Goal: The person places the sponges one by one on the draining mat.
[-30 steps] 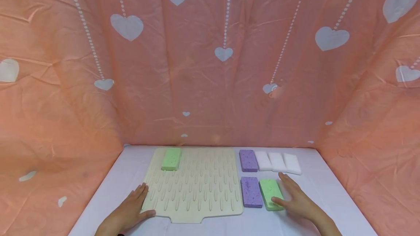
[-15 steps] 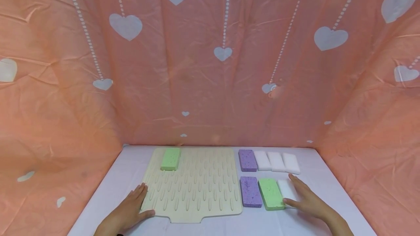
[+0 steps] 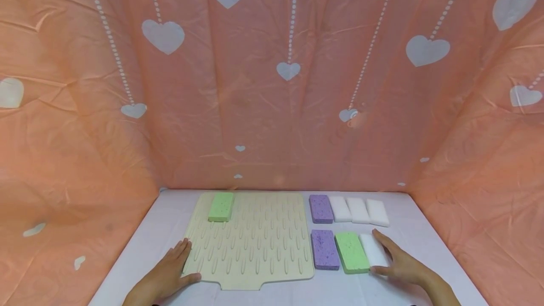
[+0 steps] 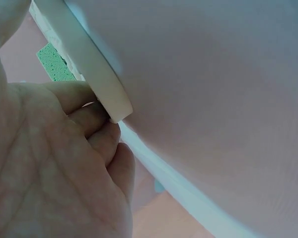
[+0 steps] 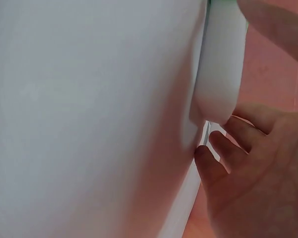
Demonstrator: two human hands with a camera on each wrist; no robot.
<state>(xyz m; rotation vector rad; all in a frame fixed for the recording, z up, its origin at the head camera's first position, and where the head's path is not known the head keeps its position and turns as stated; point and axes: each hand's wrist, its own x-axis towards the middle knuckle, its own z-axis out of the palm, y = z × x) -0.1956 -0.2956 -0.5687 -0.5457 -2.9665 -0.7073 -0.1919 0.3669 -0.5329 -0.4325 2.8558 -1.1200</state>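
Note:
In the head view my left hand [image 3: 163, 273] rests at the near left corner of a cream ribbed mat [image 3: 255, 283]. Its fingers touch the mat's left edge, with the thumb at the near edge. My right hand [image 3: 399, 261] spans a white sponge [image 3: 373, 249], thumb at its near end and fingertips by its right side. The right wrist view shows loosely bent fingers right at the edge of the white sponge [image 5: 221, 64]. Directly left of this sponge lie a green sponge [image 3: 352, 252] and a purple sponge [image 3: 325, 250].
Another green sponge [image 3: 221, 207] lies on the mat's far left part. Beyond the near row, a second purple sponge [image 3: 320, 209] and three white sponges [image 3: 358, 210] form a row on the white table [image 3: 425, 230]. An orange curtain [image 3: 263, 131] with hearts encloses the back and sides.
My right hand has moved right, off the green sponge, and its thumb has come to the white sponge's near end. That sponge now shows beside the green one. My left hand has stayed put.

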